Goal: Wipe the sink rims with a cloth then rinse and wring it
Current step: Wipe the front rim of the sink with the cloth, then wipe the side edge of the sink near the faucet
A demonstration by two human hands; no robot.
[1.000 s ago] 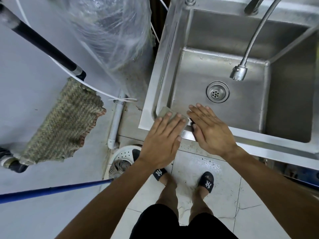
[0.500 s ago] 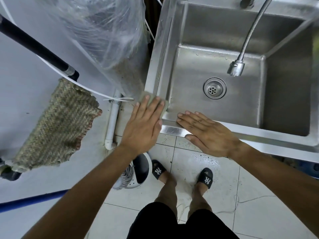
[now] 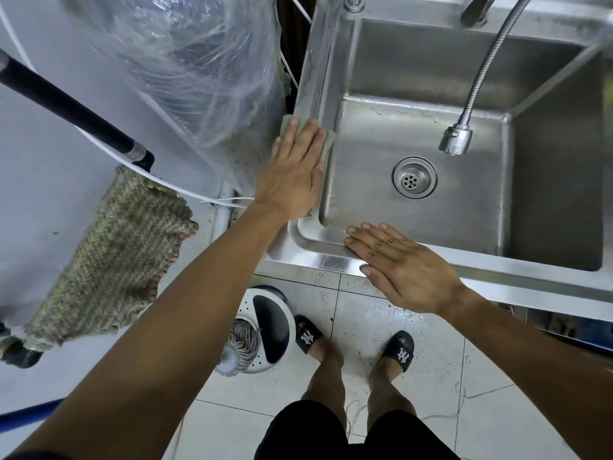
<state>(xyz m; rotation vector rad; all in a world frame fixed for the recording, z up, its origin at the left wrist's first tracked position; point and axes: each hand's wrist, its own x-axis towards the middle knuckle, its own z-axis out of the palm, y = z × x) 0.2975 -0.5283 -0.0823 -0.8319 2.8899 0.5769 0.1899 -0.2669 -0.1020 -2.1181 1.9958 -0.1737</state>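
Observation:
A stainless steel sink (image 3: 315,74) fills the upper right of the head view. My left hand (image 3: 293,171) lies flat on its left rim and presses a pale green cloth (image 3: 328,141) against the metal; only the cloth's edges show around my fingers. My right hand (image 3: 404,267) rests flat and empty on the near rim, fingers together and pointing left toward the front left corner. A flexible metal faucet hose (image 3: 454,141) hangs over the basin above the drain (image 3: 414,176). No water is running.
A large plastic-wrapped cylinder (image 3: 199,78) stands tight against the sink's left side. A woven mat (image 3: 109,257) hangs at left under a black pole (image 3: 73,114). A mop bucket with mop head (image 3: 262,330) sits on the wet tiled floor beside my sandalled feet.
My left hand has slid the cloth from the front left corner up along the left rim, away from me. My right hand stayed on the near rim.

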